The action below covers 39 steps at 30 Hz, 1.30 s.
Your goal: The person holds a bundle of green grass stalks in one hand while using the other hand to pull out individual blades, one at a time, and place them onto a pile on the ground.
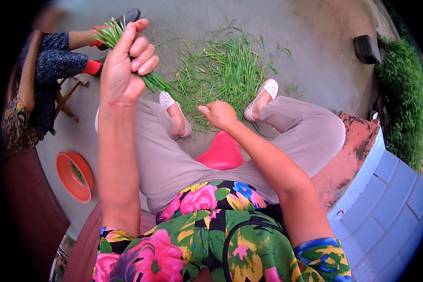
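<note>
Raised at the upper left, my left hand (pixel 132 58) is closed around a bunch of chives (pixel 157 83), long thin green stalks. Their cut-looking ends stick out above the thumb, and the other ends slant down to the right. My right hand (pixel 218 115) hovers over the near side of a loose pile of the same stalks (pixel 225 66), which lies on the ground between my feet. Its fingers curl under, with the thumb pointing left; whatever they hold, if anything, is hidden.
An orange basin (pixel 74 176) with a few green stalks inside stands at the left. Another person sits on a wooden stool (pixel 66 101) at the upper left. A red seat (pixel 222 152) shows between my legs. A dark block (pixel 367 49) and bushy plants (pixel 402 89) are at the right.
</note>
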Each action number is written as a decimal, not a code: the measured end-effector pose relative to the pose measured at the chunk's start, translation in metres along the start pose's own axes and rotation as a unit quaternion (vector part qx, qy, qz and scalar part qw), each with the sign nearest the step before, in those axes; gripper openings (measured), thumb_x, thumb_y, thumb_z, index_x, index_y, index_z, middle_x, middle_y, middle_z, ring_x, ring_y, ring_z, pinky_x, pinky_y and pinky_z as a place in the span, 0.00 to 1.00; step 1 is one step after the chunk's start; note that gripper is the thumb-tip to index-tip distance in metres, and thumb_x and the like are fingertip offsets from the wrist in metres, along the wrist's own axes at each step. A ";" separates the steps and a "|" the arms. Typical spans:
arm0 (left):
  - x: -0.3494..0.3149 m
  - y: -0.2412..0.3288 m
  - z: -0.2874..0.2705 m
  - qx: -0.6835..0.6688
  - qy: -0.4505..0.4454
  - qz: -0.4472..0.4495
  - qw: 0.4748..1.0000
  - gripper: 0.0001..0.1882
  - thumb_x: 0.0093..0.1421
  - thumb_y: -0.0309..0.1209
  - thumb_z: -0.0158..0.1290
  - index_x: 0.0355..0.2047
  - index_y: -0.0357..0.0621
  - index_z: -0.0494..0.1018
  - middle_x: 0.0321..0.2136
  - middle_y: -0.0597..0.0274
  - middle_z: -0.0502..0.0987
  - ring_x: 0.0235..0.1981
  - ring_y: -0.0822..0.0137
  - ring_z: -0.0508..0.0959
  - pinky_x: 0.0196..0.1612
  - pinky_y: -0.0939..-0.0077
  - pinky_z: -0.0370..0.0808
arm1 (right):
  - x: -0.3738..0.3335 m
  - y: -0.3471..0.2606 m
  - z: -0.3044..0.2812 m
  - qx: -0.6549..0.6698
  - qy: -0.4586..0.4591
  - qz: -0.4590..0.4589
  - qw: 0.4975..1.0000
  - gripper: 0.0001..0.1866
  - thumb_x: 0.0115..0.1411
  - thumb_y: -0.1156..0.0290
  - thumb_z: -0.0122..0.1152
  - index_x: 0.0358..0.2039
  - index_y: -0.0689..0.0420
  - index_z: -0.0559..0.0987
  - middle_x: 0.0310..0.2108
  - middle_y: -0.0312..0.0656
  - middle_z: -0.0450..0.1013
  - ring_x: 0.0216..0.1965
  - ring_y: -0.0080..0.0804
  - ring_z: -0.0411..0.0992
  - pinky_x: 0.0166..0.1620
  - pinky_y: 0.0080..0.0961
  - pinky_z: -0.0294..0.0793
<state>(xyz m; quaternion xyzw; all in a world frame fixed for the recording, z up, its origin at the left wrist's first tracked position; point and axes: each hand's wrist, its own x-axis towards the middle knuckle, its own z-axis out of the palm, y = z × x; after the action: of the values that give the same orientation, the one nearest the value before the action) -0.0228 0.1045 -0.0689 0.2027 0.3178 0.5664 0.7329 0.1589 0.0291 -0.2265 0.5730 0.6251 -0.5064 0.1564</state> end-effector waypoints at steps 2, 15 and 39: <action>0.007 0.000 -0.007 -0.012 -0.005 0.002 1.000 0.12 0.61 0.34 0.36 0.34 0.38 0.65 0.13 0.74 0.53 0.10 0.82 0.50 0.12 0.89 0.51 | 0.021 0.019 0.015 0.021 0.092 -0.027 0.995 0.13 0.46 0.62 0.53 0.32 0.54 0.73 0.35 0.47 0.69 0.38 0.43 0.68 0.39 0.35 0.67; 0.023 0.012 -0.009 -0.089 -0.020 -0.056 0.994 0.14 0.61 0.40 0.35 0.24 0.44 0.58 0.14 0.70 0.57 0.11 0.79 0.53 0.14 0.87 0.54 | 0.151 0.103 -0.017 0.189 0.317 0.132 0.920 0.11 0.48 0.62 0.52 0.25 0.56 0.74 0.25 0.48 0.72 0.30 0.45 0.70 0.35 0.37 0.68; 0.017 -0.001 0.005 0.053 0.084 -0.074 0.992 0.11 0.58 0.32 0.41 0.37 0.37 0.63 0.13 0.74 0.54 0.10 0.83 0.51 0.11 0.90 0.52 | 0.091 0.112 -0.088 0.581 0.196 0.102 0.783 0.09 0.53 0.69 0.49 0.34 0.57 0.73 0.24 0.32 0.69 0.24 0.19 0.68 0.24 0.17 0.66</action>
<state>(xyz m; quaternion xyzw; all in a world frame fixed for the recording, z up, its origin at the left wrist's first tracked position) -0.0157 0.1211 -0.0701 0.1692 0.4216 0.5081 0.7318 0.2640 0.1330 -0.3093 0.7027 0.1671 -0.6317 -0.2815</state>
